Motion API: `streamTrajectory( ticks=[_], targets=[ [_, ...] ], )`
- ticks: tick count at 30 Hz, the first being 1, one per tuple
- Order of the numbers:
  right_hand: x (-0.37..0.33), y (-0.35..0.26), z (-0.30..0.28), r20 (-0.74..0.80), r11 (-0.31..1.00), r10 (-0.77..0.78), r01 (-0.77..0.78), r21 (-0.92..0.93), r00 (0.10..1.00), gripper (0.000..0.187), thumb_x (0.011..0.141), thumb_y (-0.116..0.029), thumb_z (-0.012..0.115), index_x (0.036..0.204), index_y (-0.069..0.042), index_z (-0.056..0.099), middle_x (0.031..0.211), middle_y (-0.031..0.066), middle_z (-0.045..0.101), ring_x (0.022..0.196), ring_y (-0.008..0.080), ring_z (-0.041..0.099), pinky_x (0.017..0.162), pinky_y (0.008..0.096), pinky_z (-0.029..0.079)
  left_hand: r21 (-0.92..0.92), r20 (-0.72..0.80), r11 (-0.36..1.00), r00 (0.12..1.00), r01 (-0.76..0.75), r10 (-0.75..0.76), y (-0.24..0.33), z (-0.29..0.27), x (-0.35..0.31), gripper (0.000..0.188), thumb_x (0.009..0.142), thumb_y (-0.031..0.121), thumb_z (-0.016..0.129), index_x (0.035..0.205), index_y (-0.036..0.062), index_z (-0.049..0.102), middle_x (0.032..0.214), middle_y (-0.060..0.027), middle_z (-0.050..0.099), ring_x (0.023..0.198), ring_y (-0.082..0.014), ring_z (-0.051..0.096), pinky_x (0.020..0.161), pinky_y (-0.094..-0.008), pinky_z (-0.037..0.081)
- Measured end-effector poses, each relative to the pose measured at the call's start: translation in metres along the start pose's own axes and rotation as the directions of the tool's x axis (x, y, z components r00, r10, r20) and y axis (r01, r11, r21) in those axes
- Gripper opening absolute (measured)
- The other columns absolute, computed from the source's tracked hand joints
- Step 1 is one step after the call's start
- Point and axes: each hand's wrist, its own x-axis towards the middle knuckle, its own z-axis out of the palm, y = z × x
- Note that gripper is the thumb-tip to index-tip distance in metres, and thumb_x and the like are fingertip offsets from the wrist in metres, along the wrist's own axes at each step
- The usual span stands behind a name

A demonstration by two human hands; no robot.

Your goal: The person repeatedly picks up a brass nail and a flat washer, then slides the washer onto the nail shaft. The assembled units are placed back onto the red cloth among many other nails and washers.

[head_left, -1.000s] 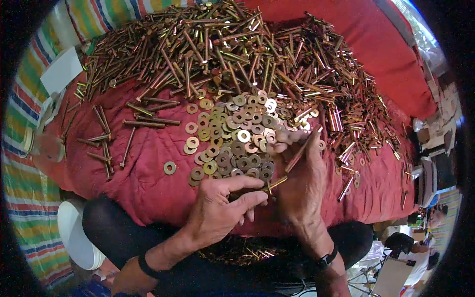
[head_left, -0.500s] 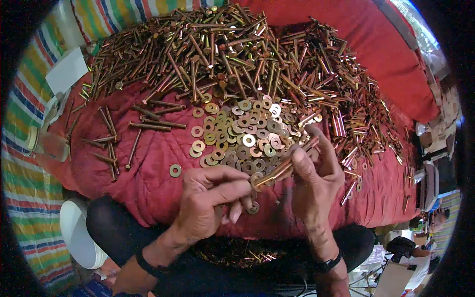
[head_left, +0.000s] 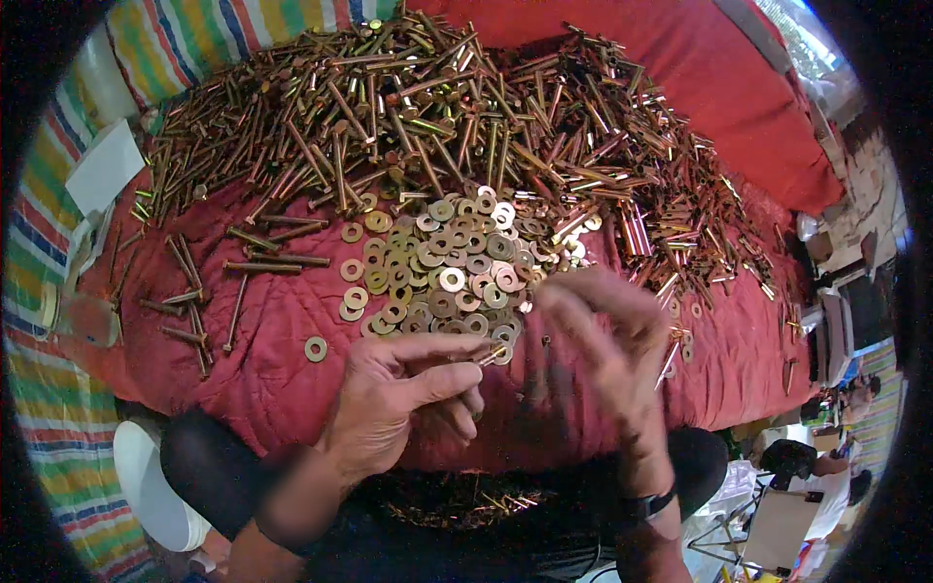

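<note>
Well apart, hands: left (head_left: 381,394) pinching bolt (head_left: 493,355), right (head_left: 622,360) blurred, angled leftward.

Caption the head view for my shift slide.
Left-hand grip pinching a golden metal piece, right-hand grip blurred, near washers and heaped bolts on red cloth.

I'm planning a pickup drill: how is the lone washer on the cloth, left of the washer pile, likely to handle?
The lone washer is probably stiff, given its metallic sheen and ring shape. Lying flat on the red cloth, it seems likelier to slide than roll when pushed. Its thin profile may make it awkward to pinch.
</note>
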Motion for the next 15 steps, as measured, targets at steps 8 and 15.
streamTrajectory(
  ticks=[8,15],
  targets=[
    [0.02,0.074,-0.02,0.115,0.835,-0.134,0.174,-0.522,0.984,0.026,0.09,-0.012,0.075,0.115,-0.002,0.077,0.105,0.0128,0.074,0.09,0.0245,0.073,0.077,0.0351,0.057,-0.041,0.007,0.999,1.0,0.017,-0.017,-0.002,-0.002,-0.003,0.023,0.093,-0.001,0.067,0.112,-0.0127,0.071,0.081,-0.0209,0.073,0.06,-0.0263,0.071,0.051,-0.0331,0.06],
    [0.023,0.081,-0.009,0.189,0.582,-0.227,0.289,-0.761,0.955,0.022,0.09,-0.012,0.073,0.11,-0.003,0.069,0.105,0.0182,0.071,0.081,0.0386,0.071,0.069,0.0442,0.057,-0.059,-0.043,0.998,0.999,0.017,-0.019,-0.003,-0.002,-0.004,0.026,0.094,0.002,0.066,0.115,-0.012,0.07,0.078,-0.0195,0.072,0.055,-0.0229,0.069,0.05,-0.0287,0.056]
  ],
)
